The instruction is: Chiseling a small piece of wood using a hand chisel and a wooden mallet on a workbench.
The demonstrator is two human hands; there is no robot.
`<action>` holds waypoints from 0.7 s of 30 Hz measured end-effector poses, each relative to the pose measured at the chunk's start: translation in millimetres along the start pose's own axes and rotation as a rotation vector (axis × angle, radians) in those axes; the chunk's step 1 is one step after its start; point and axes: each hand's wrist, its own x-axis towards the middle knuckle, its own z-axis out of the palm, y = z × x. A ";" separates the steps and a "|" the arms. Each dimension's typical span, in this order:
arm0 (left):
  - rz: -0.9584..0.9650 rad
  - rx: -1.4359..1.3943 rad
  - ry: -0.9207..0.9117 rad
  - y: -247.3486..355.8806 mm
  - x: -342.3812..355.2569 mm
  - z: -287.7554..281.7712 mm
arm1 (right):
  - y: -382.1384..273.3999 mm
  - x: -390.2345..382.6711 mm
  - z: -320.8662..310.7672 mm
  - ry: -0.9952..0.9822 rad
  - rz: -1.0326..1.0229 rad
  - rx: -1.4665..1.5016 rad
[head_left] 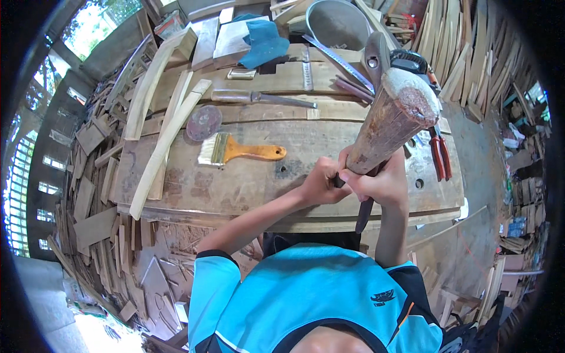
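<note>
A thick round length of wood [379, 129], like a mallet head, rises toward me with its pale, battered end uppermost. My right hand [384, 183] is closed around its lower part, thumb across the front. My left hand [325, 181] is closed beside it, fingers curled on a small dark part that is mostly hidden. A dark tapered handle end [364, 216] sticks out below my hands; how it joins the wood is hidden. Left of my hands, a flat brush [250, 152] with white bristles and a wooden handle lies on the workbench [265, 194].
A wood-handled chisel [235, 96], a round disc [203, 123] and curved wooden strips [170, 147] lie at left. Red-handled pliers [440, 157] lie at right. Farther back are a steel ruler [341, 63], blue cloth [263, 44] and a grey bucket [336, 25]. Scrap wood [88, 200] is piled left.
</note>
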 end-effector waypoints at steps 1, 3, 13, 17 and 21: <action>-0.005 -0.019 0.035 5.4 1.7 1.4 | -1.0 -0.7 -0.9 -0.006 0.020 -0.017; -0.007 -0.040 0.065 16.3 3.8 5.5 | -2.4 -2.2 -1.9 -0.020 0.034 -0.021; 0.049 0.196 0.114 6.5 -1.5 -0.4 | -30.6 -16.4 -9.1 0.193 -0.159 -0.147; 0.037 0.173 0.119 1.4 -3.1 -0.2 | -77.1 -30.5 -29.9 0.373 -0.190 -0.505; 0.041 0.186 0.112 2.5 -2.2 -0.1 | -113.7 -46.3 -50.4 0.299 -0.654 -1.367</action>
